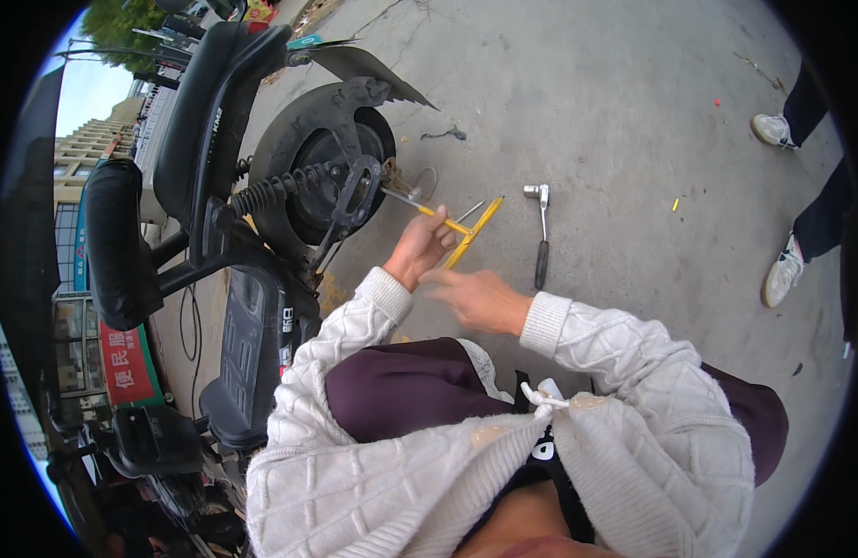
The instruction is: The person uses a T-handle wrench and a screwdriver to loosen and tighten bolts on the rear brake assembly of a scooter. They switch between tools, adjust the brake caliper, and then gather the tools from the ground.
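Note:
My left hand (pixel 422 245) grips a yellow T-handled wrench (pixel 485 218) near its shaft, which reaches to a dark bracket (pixel 364 193) beside the rear wheel (pixel 308 130) of a black scooter (pixel 180 149). My right hand (pixel 475 299) is at the lower end of the yellow handle, its fingertips smeared by motion, so whether they grip it is unclear. A thin metal rod (pixel 471 211) shows behind the handle. A black shock spring (pixel 273 193) runs toward the hub.
A ratchet (pixel 542 242) with a socket lies on the concrete (pixel 624 167) right of my hands. At the right, white shoes (pixel 780 277) and dark-trousered legs of people stand nearby. The scooter's footboard (pixel 248 363) and a loose cable (pixel 189 330) are at left.

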`<state>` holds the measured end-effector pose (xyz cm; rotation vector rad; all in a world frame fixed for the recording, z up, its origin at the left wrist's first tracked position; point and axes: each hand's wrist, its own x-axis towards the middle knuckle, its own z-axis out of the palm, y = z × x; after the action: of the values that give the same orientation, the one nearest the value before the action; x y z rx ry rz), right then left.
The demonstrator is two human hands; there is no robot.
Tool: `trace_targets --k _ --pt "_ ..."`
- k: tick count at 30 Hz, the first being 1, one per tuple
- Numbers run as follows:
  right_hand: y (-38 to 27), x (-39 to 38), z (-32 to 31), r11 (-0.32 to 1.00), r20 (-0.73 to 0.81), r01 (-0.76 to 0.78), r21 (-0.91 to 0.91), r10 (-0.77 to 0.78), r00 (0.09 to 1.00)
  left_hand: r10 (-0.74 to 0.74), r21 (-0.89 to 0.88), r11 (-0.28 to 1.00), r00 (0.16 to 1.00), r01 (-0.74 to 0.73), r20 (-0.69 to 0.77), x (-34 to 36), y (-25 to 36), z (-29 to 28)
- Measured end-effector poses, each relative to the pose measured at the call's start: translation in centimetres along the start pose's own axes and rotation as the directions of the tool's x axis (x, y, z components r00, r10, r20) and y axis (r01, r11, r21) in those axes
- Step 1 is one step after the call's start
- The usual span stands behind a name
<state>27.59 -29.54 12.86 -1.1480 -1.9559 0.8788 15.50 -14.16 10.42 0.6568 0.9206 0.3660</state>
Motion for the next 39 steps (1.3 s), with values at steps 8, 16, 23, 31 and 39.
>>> trace_targets --k 8,16,23,31,39 --pt "8.2 -0.2 6.0 0.926 0.083 -0.294 -0.237 0.32 0.944 -0.062 -0.015 0.998 0.998 0.062 0.027 1.8 -0.6 -1.4" --pt "15.0 -1.3 -2.8 0.442 0.126 -0.794 0.418 0.837 0.532 -0.032 -0.107 0.993 0.996 0.041 0.081 0.6 0.6 -1.1" --pt "5.6 0.4 -0.5 -0.368 0.403 -0.267 0.891 0.366 0.839 0.068 -0.131 0.99 0.99 -0.051 0.123 1.2 0.5 -1.3" --pt "5.1 1.2 -2.1 -0.407 0.341 -0.222 0.886 0.249 0.906 0.081 -0.061 0.995 0.988 -0.074 0.13 1.0 0.8 -1.5" --pt "6.4 2.6 0.6 0.93 -0.367 -0.225 0.289 0.325 0.872 0.14 -0.05 0.99 0.977 -0.134 0.161 1.7 0.0 -2.6"
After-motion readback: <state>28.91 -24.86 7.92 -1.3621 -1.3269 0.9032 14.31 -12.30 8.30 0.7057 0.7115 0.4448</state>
